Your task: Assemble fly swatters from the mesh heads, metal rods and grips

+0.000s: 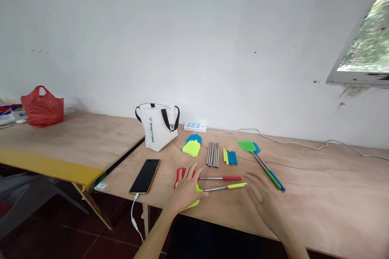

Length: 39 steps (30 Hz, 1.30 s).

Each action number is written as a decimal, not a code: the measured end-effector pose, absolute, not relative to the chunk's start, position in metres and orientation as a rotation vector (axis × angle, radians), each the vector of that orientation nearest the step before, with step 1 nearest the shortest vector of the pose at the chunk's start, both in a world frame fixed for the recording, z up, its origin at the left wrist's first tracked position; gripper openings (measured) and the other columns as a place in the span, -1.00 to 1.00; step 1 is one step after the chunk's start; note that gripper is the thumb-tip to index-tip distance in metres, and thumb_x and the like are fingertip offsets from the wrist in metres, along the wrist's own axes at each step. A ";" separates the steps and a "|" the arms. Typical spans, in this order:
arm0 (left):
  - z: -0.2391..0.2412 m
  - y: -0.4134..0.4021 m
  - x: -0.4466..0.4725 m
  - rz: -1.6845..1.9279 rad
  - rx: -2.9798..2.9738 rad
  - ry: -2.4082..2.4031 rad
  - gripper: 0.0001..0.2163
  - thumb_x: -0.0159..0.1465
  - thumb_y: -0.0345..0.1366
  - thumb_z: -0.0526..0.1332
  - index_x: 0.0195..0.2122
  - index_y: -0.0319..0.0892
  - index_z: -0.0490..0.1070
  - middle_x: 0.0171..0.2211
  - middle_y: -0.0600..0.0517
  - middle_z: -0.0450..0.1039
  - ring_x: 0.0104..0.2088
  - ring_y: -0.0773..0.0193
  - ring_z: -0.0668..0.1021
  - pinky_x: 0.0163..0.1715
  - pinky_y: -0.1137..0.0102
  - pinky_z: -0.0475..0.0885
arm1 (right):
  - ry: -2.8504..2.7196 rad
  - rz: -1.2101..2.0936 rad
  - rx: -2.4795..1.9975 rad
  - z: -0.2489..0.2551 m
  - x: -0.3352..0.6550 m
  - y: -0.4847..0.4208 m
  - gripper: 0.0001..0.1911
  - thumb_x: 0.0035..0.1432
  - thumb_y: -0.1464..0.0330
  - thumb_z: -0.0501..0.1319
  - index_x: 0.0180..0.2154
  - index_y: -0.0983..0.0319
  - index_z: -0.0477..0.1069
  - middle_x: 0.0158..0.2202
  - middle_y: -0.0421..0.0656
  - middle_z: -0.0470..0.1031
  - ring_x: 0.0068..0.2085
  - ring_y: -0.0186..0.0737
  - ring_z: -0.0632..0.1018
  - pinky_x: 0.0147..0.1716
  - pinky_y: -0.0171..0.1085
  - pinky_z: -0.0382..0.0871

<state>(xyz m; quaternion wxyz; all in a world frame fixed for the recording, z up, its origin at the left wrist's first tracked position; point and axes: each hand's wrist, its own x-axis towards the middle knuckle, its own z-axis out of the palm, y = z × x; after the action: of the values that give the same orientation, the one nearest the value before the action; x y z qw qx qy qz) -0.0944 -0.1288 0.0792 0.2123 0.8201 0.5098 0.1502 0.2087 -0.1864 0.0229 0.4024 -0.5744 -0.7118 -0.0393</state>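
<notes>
My left hand point(186, 192) is spread palm down over the heads of a red fly swatter point(232, 178) and a yellow fly swatter point(237, 185), hiding much of both. Their metal shafts and coloured grips point right. My right hand point(260, 196), blurred, has its fingers stretched out beside the yellow grip's end and holds nothing visible. Behind lie loose swatter heads, yellow point(191, 148) over blue point(198, 138), several metal tubes point(212, 156) and several short yellow and blue grips point(230, 157). To the right, a green fly swatter point(246, 145) partly covers a blue fly swatter point(282, 187).
A black-screened phone point(145, 176) with a white cable lies left of my hands. Behind it stands a white bag point(159, 131) with black handles. A power strip point(195, 127) sits against the wall. A red plastic bag point(44, 107) rests on the adjoining table point(88, 141).
</notes>
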 end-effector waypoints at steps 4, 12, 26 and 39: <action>0.054 -0.114 -0.100 0.350 2.266 1.436 -0.53 0.26 -0.15 0.29 0.20 -0.04 0.37 0.37 -0.09 0.19 0.40 -0.05 0.19 0.39 -0.13 -0.02 | -2.030 0.026 -1.519 -0.007 0.196 -0.165 -0.50 0.40 0.28 -0.01 0.32 -0.03 0.23 0.32 -0.14 0.33 0.31 -0.04 0.34 0.29 0.16 0.19; 0.028 -0.097 -0.103 0.672 2.395 1.323 -0.75 0.40 -0.22 0.14 0.02 0.02 0.54 0.25 0.00 0.37 0.30 0.05 0.35 0.39 -0.09 0.00 | -1.940 0.009 -1.610 -0.024 0.192 -0.158 -0.63 0.36 0.29 0.06 0.13 0.05 0.43 0.02 -0.12 0.54 0.06 -0.02 0.52 0.16 0.08 0.30; 0.024 -0.097 -0.095 0.711 2.395 1.291 -0.77 0.45 -0.20 0.10 0.01 0.04 0.51 0.23 0.05 0.39 0.23 0.12 0.42 0.36 -0.04 0.07 | -1.906 -0.070 -1.623 -0.024 0.195 -0.163 -0.69 0.38 0.27 0.05 0.07 0.04 0.43 -0.06 -0.11 0.50 0.01 0.02 0.49 0.05 0.03 0.30; 0.027 -0.096 -0.095 0.688 2.400 1.284 -0.79 0.44 -0.19 0.10 -0.02 0.04 0.51 0.21 0.05 0.40 0.24 0.13 0.41 0.37 -0.03 0.03 | -1.338 -0.069 -1.406 -0.010 0.203 -0.167 -0.82 0.03 0.44 0.04 -0.58 0.16 0.26 -0.50 -0.22 0.32 -0.50 -0.28 0.32 -0.46 -0.28 0.17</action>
<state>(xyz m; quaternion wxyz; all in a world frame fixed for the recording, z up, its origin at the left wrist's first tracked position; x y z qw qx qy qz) -0.0952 -0.0957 0.0266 0.1664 0.8430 0.4509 0.2415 0.2035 -0.1673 -0.0103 0.5646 -0.5976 -0.5686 -0.0294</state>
